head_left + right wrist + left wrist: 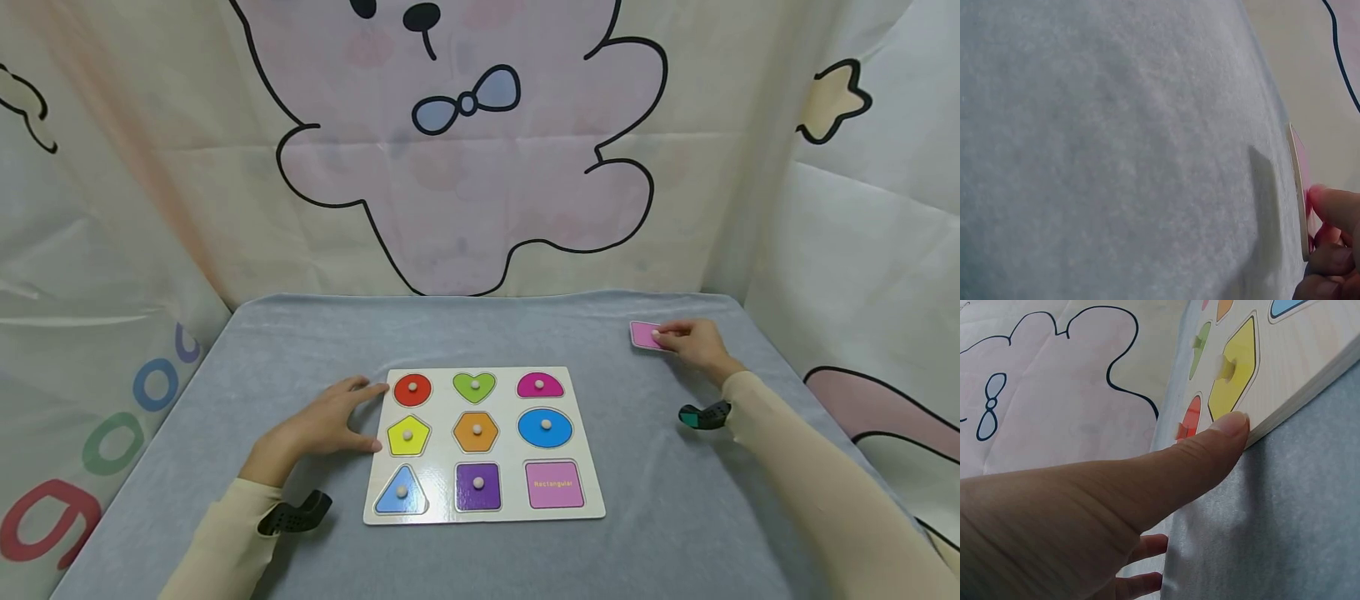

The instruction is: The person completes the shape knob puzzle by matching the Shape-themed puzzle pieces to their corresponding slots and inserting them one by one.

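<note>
A white wooden shape puzzle board (pixel 441 493) lies on the table. My left hand (pixel 318 423) rests at its left side; in the left wrist view the thumb (pixel 1232 425) touches the board's edge beside the yellow pentagon (pixel 1247 356). To the right of the board and farther back, my right hand (pixel 693 346) pinches a pink rectangular puzzle piece (pixel 641 334) between thumb and fingers. In the right wrist view this thin piece (pixel 1298 169) casts a shadow on the cloth. The board's pink rectangular recess (pixel 555 496), printed "Rectangular", has no piece in it.
Knobbed pieces sit in the other recesses, among them a red circle (pixel 412 390), a blue oval (pixel 545 427) and a purple square (pixel 477 496). Grey-blue cloth (pixel 645 517) covers the table. Printed curtains (pixel 465 192) hang behind it and at both sides.
</note>
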A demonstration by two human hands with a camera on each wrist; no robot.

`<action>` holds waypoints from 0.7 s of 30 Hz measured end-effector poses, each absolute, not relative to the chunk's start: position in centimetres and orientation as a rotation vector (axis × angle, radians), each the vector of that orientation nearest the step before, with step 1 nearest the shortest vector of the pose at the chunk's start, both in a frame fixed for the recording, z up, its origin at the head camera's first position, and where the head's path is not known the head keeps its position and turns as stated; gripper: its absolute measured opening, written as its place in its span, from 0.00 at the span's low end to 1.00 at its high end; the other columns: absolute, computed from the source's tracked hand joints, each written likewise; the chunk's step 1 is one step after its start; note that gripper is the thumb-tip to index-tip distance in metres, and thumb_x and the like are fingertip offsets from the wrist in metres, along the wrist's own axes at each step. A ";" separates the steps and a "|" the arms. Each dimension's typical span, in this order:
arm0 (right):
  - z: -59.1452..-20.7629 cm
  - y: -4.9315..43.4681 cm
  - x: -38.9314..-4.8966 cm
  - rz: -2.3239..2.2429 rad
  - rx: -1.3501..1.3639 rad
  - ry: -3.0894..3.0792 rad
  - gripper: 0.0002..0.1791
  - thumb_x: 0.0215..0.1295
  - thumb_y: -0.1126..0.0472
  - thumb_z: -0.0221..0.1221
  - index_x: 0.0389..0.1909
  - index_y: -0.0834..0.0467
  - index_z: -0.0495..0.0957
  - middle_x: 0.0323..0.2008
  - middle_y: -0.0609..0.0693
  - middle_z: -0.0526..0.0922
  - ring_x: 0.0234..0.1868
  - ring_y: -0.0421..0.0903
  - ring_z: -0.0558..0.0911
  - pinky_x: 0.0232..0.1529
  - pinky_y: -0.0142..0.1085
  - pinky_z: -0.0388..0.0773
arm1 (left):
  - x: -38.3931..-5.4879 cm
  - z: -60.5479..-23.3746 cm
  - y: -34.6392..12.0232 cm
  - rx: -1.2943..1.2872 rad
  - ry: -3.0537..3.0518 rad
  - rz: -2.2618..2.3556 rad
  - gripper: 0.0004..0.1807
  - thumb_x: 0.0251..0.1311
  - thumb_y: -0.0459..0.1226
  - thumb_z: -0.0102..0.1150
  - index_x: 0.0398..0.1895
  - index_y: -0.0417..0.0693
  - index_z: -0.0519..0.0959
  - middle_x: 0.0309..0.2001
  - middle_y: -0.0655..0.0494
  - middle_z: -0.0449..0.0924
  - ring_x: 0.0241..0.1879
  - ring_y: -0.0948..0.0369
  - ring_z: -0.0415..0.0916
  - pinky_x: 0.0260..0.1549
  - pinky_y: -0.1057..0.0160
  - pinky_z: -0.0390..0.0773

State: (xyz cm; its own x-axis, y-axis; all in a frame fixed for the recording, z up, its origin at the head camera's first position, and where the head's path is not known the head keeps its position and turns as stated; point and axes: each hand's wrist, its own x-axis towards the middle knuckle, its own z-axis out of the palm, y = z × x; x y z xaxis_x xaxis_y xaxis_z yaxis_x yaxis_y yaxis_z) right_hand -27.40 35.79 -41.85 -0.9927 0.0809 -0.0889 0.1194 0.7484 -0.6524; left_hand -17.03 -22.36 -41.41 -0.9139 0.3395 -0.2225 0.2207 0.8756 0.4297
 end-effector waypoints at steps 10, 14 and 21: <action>-41.3 34.6 -27.2 -1.111 0.068 2.885 0.25 0.72 0.51 0.61 0.57 0.68 0.80 0.51 0.65 0.81 0.45 0.48 0.70 0.34 0.29 0.69 | -17.2 -41.4 -22.4 0.417 2.752 0.569 0.52 0.45 0.53 0.79 0.75 0.53 0.67 0.74 0.33 0.59 0.73 0.33 0.57 0.66 0.28 0.64; -41.1 34.3 -27.2 -1.085 0.048 2.894 0.25 0.72 0.51 0.61 0.57 0.67 0.80 0.52 0.65 0.81 0.46 0.49 0.70 0.35 0.30 0.69 | -17.2 -41.5 -22.4 0.422 2.755 0.563 0.52 0.45 0.53 0.79 0.75 0.53 0.67 0.74 0.33 0.60 0.72 0.33 0.57 0.66 0.29 0.65; -40.5 33.5 -27.0 -1.084 0.007 2.887 0.25 0.71 0.49 0.62 0.56 0.66 0.81 0.50 0.63 0.80 0.47 0.50 0.69 0.36 0.31 0.69 | -17.2 -41.4 -22.3 0.419 2.758 0.565 0.52 0.45 0.53 0.79 0.75 0.53 0.67 0.74 0.33 0.60 0.72 0.33 0.58 0.66 0.29 0.64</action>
State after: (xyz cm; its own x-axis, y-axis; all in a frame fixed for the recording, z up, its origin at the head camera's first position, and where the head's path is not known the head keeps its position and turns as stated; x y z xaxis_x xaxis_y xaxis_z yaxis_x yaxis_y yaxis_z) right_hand -27.04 33.51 -40.51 -0.9983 -0.0161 -0.0559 0.0247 0.7528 -0.6578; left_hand -17.24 -22.32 -41.42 -0.9143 0.3369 -0.2249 0.2213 0.8804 0.4194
